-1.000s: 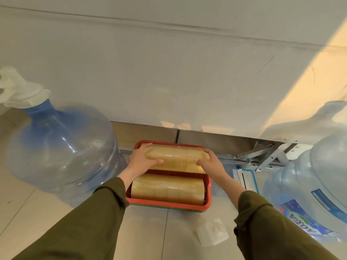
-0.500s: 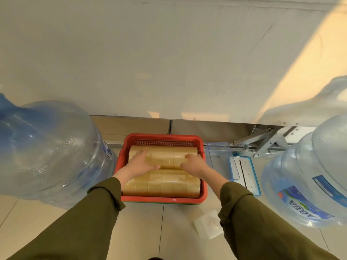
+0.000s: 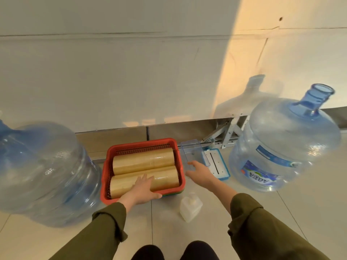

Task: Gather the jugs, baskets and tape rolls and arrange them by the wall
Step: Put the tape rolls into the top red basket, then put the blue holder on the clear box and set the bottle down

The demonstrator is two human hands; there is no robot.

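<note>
Red plastic forms the basket (image 3: 142,142), which stands on the tiled floor (image 3: 309,212) close to the wall (image 3: 131,72), between two large blue water jugs. We see the left hand (image 3: 142,188) lying flat, fingers spread, on the near row of tape rolls (image 3: 165,178) and across the basket's front rim. The right hand (image 3: 199,172) is outside the basket, just to its right, fingers loosely extended and holding nothing. Its fingertips reach a clear plastic holder (image 3: 191,152); we cannot tell whether they touch it.

One second ago both hands held a row of rolls above the basket, and half a second ago both rested on the rolls inside it. Now that row lies settled as the far row of tape rolls (image 3: 143,160), and the right hand has withdrawn to the side.

We note that the two tan rows lie side by side and fill the basket. A green edge (image 3: 172,194) shows beneath its near right corner. The left jug (image 3: 47,173) stands just beside the basket, blurred. The right jug (image 3: 281,147), labelled and uncapped, stands well apart to the right. A small white bottle (image 3: 190,206) lies on the floor near the basket's front right corner.
</note>
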